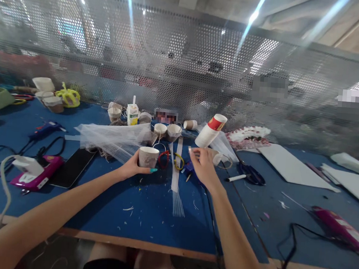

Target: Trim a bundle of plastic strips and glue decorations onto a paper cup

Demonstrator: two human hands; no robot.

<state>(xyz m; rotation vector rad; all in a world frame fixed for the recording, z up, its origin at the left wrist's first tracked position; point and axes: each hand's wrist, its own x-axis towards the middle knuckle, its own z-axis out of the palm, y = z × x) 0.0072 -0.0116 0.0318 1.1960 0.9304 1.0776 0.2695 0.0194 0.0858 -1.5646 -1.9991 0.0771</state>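
Note:
My left hand (131, 166) is wrapped around a pale paper cup (148, 157), holding it upright just above the blue table. The thumb, with a teal nail, lies across the cup's lower front. My right hand (204, 166) is over the table to the right, its fingers bent and a little apart, with nothing visible between them. Beside that hand a cup (217, 158) lies tipped, partly hidden by the fingers. A blue glue gun (190, 168) shows just left of the right hand. Between my hands lie a red ring (164, 160), a yellow ring (179, 162) and a translucent strip (175, 179).
Behind stand several cups (174, 130), a drink carton (133, 113) and a leaning cup stack (209, 133). Translucent strips (114, 135) and a black phone (73, 167) lie left. Scissors (252, 174), a marker (235, 178) and a magenta tool (340, 226) lie right. A perforated metal screen (196, 73) rises behind.

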